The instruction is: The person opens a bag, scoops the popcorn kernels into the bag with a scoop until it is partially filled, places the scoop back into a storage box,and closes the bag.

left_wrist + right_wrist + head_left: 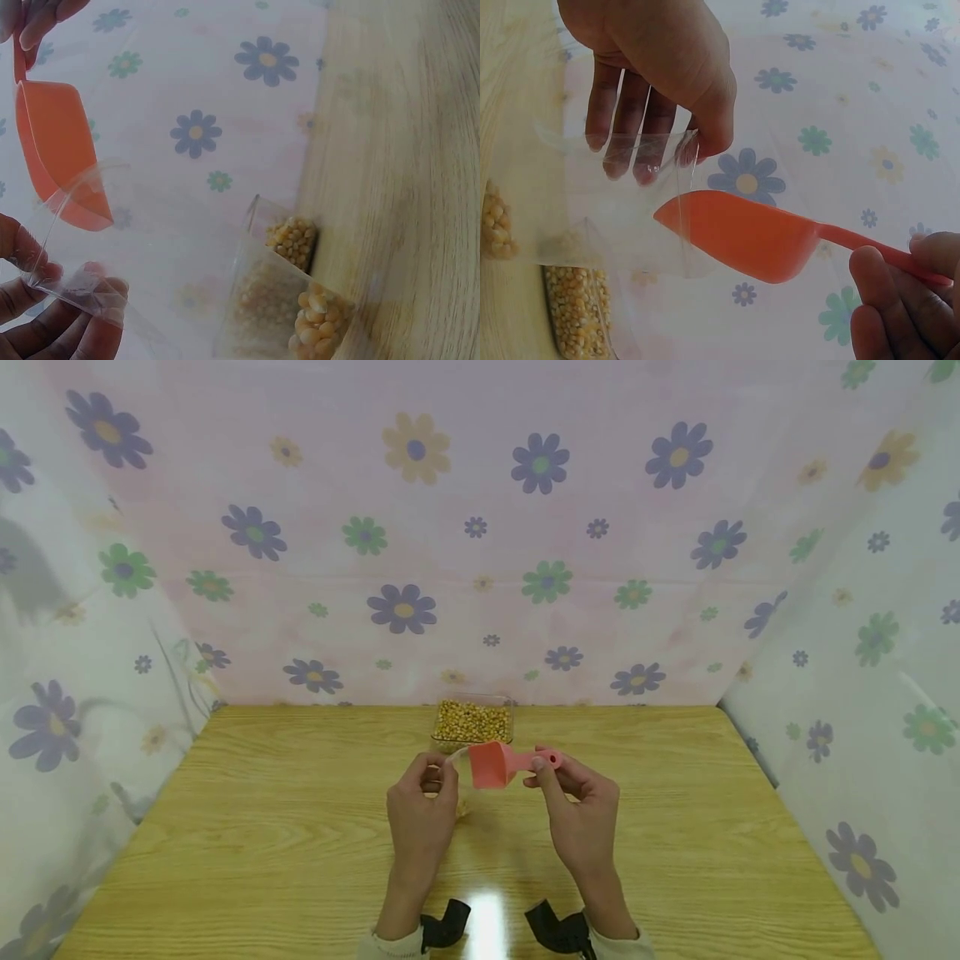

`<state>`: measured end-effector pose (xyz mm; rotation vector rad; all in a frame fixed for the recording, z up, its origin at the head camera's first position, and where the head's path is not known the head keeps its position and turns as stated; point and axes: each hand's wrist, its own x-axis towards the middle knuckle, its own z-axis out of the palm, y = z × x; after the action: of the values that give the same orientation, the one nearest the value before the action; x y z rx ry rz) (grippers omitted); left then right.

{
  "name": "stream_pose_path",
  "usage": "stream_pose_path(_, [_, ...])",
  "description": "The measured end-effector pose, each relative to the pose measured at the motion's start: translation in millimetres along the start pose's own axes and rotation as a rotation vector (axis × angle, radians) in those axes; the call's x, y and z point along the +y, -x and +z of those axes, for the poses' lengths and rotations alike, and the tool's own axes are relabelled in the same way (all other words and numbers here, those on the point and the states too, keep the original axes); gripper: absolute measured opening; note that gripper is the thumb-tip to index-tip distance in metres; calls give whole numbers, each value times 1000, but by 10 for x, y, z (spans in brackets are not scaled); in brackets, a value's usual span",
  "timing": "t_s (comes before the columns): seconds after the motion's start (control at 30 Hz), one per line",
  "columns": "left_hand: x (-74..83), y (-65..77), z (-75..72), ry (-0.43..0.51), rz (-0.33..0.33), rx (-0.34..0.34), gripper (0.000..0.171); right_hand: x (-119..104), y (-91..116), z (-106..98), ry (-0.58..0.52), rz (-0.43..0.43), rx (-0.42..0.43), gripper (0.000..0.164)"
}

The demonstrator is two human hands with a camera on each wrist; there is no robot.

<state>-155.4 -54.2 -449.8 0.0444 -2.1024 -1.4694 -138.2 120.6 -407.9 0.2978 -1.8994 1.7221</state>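
Note:
My left hand (pixel 423 817) pinches the upper edge of a clear plastic bag (pixel 622 217), which hangs with its mouth to the right. Yellow corn kernels (pixel 319 326) lie in the bag's bottom. With its thumb and fingers, my right hand (pixel 585 814) holds an orange-pink scoop (pixel 491 767) by its handle. The scoop is tilted towards the left, and its tip reaches the bag's mouth in the right wrist view. No kernels show in the scoop's bowl. Seen in the head view, the left hand hides most of the bag.
Behind the hands, a clear rectangular container (pixel 512 718) of corn kernels stands near the back edge of the wood-grain table (pixel 300 827). A flowered cloth (pixel 465 552) rises directly behind the table and along both sides. Dark camera mounts sit on both wrists.

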Motion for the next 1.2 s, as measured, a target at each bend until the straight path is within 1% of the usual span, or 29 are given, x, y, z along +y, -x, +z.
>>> stream_pose_path(0.7, [-5,0,-12,10,-15,0,11,6,17,30,-7,-31,-8,14])
stream_pose_path(0.97, [8,-1,-25,0,-14,0,10,-5,14,27,-9,-22,-7,14])
stream_pose_path(1.2, [16,-4,-32,-1,-23,-5,11,-36,8,-1,-6,-28,21,14])
